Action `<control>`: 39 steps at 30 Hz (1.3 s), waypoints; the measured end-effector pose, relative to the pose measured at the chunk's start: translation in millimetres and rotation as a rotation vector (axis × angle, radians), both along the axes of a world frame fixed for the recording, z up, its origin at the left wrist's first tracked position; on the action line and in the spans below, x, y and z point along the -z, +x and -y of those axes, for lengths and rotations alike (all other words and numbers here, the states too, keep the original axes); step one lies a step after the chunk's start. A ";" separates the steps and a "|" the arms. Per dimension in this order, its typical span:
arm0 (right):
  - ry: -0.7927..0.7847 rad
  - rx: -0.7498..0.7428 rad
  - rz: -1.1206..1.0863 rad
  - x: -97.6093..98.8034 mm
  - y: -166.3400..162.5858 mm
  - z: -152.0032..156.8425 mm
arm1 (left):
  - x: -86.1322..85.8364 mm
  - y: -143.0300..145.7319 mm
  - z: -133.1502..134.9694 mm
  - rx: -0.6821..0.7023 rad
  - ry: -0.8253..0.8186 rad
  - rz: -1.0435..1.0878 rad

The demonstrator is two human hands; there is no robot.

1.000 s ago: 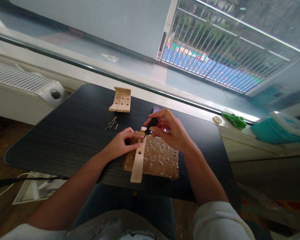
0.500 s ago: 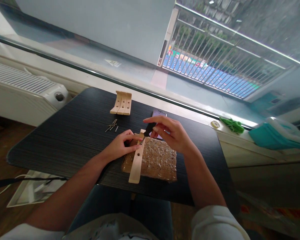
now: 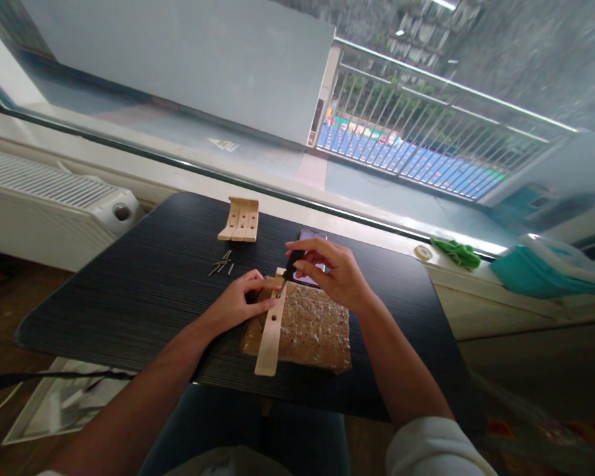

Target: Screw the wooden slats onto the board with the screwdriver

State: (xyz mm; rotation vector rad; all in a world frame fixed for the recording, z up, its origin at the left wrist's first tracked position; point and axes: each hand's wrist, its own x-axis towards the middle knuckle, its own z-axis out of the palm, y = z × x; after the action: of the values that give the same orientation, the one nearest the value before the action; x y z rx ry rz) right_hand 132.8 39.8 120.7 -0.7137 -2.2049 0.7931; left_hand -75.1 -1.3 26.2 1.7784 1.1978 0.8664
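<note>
A pale wooden slat [image 3: 271,333] with holes lies lengthwise on a brown bubble-wrap pad [image 3: 311,328] at the near side of the black table [image 3: 129,291]. My left hand [image 3: 240,297] pinches the slat's far end, fingers closed. My right hand [image 3: 330,272] grips a small black-handled screwdriver [image 3: 287,272] by its fingertips, the tip pointing down at the slat's far end. Whether a screw sits under the tip is too small to tell.
Several loose screws [image 3: 221,263] and a stack of wooden slats [image 3: 240,219] lie farther back on the table. A phone [image 3: 311,238] rests behind my right hand. A white radiator [image 3: 54,198] stands left; green cloth [image 3: 455,252] and a teal bag [image 3: 540,272] lie on the sill right.
The view tilted up a little. My right hand's fingers shifted round the screwdriver handle; both hands stay at the slat's far end.
</note>
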 end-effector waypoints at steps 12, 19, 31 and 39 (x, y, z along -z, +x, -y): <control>-0.034 0.039 -0.091 6.3 -7.3 1.6 | -0.5 0.4 0.1 0.006 -0.004 0.018; -0.075 -0.021 -0.115 6.0 -10.7 4.4 | 3.1 0.1 -1.0 0.006 -0.015 0.026; -0.096 -0.209 -0.023 -4.1 3.8 2.4 | 3.7 -0.2 -1.2 0.006 0.001 0.029; -0.021 -0.089 -0.007 -3.3 1.8 2.1 | 4.4 -0.1 -1.5 0.006 0.003 0.036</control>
State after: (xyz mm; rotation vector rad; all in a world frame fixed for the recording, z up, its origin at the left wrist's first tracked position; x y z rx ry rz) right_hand 134.6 37.7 124.0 -0.6249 -2.2383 0.8627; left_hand -75.2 0.2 21.9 1.7607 1.1675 0.8941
